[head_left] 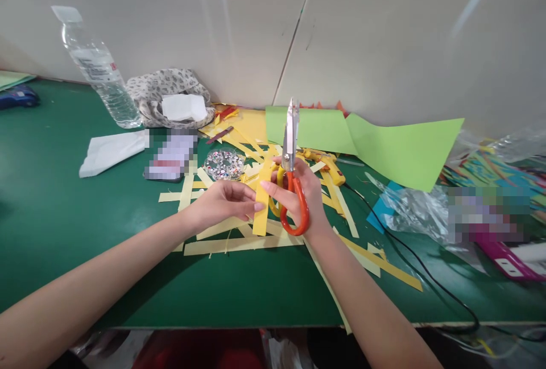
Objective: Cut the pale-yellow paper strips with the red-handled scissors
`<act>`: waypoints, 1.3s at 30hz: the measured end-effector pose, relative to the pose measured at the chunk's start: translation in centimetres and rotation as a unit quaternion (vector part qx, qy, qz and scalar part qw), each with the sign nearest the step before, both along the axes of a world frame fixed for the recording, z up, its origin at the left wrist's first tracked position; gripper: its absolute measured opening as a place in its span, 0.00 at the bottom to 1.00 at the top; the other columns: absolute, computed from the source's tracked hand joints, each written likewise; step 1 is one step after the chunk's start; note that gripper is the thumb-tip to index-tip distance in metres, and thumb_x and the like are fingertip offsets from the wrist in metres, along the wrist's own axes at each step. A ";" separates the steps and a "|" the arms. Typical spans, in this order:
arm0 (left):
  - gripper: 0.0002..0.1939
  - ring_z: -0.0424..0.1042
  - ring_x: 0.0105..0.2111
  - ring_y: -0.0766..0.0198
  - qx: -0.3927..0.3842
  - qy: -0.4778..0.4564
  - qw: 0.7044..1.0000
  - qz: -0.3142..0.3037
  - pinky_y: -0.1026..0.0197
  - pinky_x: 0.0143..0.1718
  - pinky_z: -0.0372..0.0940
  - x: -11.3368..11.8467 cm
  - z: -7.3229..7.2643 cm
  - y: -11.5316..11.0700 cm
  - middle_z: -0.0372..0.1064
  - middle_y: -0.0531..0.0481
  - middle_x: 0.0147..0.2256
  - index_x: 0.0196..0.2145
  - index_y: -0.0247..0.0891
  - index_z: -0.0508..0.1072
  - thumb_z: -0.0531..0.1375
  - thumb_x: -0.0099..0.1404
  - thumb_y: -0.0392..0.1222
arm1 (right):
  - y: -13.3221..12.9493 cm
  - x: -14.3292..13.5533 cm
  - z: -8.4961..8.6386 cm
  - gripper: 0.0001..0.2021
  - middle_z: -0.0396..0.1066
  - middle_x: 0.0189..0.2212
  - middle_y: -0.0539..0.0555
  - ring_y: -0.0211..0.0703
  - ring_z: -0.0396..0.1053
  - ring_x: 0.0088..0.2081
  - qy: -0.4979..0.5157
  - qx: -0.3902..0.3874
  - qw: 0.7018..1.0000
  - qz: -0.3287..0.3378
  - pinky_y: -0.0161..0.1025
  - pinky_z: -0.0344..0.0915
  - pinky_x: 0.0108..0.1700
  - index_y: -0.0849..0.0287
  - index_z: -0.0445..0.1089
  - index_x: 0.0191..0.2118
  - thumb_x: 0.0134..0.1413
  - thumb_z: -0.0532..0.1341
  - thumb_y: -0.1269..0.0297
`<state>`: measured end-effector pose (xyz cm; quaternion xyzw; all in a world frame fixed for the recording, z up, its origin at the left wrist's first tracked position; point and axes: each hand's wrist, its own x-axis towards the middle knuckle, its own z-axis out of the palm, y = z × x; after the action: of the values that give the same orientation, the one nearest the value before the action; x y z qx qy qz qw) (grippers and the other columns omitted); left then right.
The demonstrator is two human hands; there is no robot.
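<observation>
My right hand (305,190) holds scissors (294,204) with one red and one yellow handle, their blades pointing up and away from me. Between its thumb and fingers is also a short yellow paper strip (261,215). My left hand (232,201) pinches the same strip from the left, near its lower part. Under and around both hands lie many pale yellow paper strips (239,245). A round clear dish of small googly eyes (224,164) sits just beyond my left hand. A yellow glue gun (330,167) lies behind my right hand.
A water bottle (100,73), a patterned cloth pouch (170,85), a tissue (113,152) and a phone (172,153) are at the left. Green paper (401,144) leans at the back. Plastic wrap (426,212), a pink power strip (503,258) and a black cord (409,249) are right.
</observation>
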<state>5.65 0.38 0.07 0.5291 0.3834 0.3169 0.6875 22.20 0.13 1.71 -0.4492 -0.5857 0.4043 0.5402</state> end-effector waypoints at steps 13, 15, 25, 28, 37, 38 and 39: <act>0.07 0.68 0.22 0.72 -0.007 -0.003 1.000 0.002 0.67 0.28 0.66 0.0 0.3 -0.1 0.69 0.54 0.22 0.23 0.34 0.72 0.66 0.49 0.39 | 0.1 0.0 0.2 0.20 0.66 0.23 0.43 0.33 0.66 0.20 0.053 0.018 0.996 -0.077 0.38 0.69 0.29 0.54 0.63 0.40 0.37 0.67 0.64; 0.07 0.68 0.22 0.72 -0.007 -0.006 1.000 -0.001 0.67 0.28 0.66 0.0 0.3 -0.1 0.69 0.54 0.22 0.22 0.34 0.72 0.66 0.49 0.39 | 0.2 0.2 0.2 0.20 0.66 0.24 0.43 0.33 0.66 0.20 0.049 0.021 0.995 -0.086 0.38 0.69 0.28 0.54 0.63 0.41 0.39 0.66 0.64; 0.08 0.69 0.23 0.71 -0.015 -0.008 1.000 0.008 0.66 0.29 0.67 0.0 -0.1 0.1 0.70 0.52 0.23 0.25 0.35 0.73 0.67 0.48 0.41 | -0.5 -0.1 0.2 0.19 0.67 0.24 0.43 0.33 0.66 0.24 0.016 -0.005 0.999 0.035 0.36 0.65 0.27 0.53 0.63 0.40 0.38 0.66 0.70; 0.08 0.69 0.23 0.71 -0.021 -0.017 1.000 0.008 0.66 0.30 0.67 -0.1 0.0 0.0 0.70 0.53 0.24 0.26 0.36 0.72 0.67 0.48 0.39 | -0.6 -0.1 0.1 0.19 0.67 0.25 0.44 0.36 0.68 0.27 0.008 -0.004 1.000 0.029 0.36 0.65 0.27 0.51 0.63 0.40 0.38 0.66 0.69; 0.07 0.70 0.27 0.70 0.027 -0.072 0.994 0.080 0.66 0.31 0.67 -0.2 -0.1 0.3 0.71 0.53 0.27 0.27 0.37 0.73 0.66 0.48 0.35 | -0.6 -0.2 0.3 0.19 0.67 0.25 0.45 0.34 0.64 0.23 -0.007 -0.028 0.998 0.061 0.37 0.64 0.26 0.53 0.63 0.40 0.39 0.66 0.65; 0.07 0.70 0.28 0.70 0.029 -0.079 0.993 0.087 0.67 0.31 0.67 -0.2 -0.2 0.3 0.71 0.54 0.28 0.27 0.37 0.73 0.66 0.48 0.35 | -0.6 -0.3 0.4 0.19 0.67 0.25 0.45 0.34 0.64 0.22 -0.011 -0.025 0.998 0.052 0.37 0.64 0.27 0.53 0.63 0.40 0.40 0.66 0.63; 0.06 0.70 0.28 0.70 0.026 -0.086 0.991 0.096 0.67 0.31 0.66 -0.3 -0.2 0.4 0.71 0.54 0.28 0.27 0.37 0.73 0.66 0.48 0.35 | -0.6 -0.3 0.4 0.19 0.66 0.25 0.45 0.34 0.64 0.23 -0.014 -0.020 0.999 0.043 0.38 0.65 0.28 0.53 0.63 0.41 0.41 0.66 0.62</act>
<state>5.38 0.77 -0.14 0.4788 0.3632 0.4357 0.6701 21.92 -0.46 2.09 -0.4400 -0.6038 0.4320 0.5052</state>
